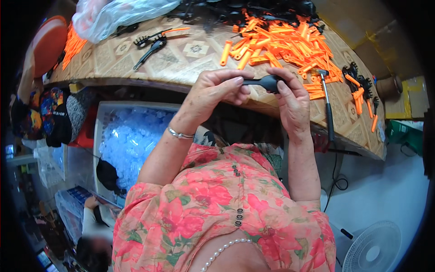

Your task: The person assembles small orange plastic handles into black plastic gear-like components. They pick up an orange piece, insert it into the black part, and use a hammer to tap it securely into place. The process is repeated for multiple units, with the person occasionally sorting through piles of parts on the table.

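Both hands hold one black plastic piece (268, 82) in front of the table's near edge. It has a narrow stem on the left and a wider, rounded end on the right. My left hand (206, 93) pinches the stem between thumb and fingers. The rounded end is gripped by my right hand (294, 102), with the thumb below and the fingers over the top. Fingertips cover part of both ends. Just beyond my hands lies a heap of orange plastic strips (294, 47) on the patterned table (181, 65).
Black parts (253, 11) pile up at the back. Toothed black pieces (152, 47) lie left; a hammer (329, 113) overhangs the right edge. A white crate (98, 136) of clear bluish pieces stands lower left, a fan (374, 251) lower right. Other people (93, 231) are at the left.
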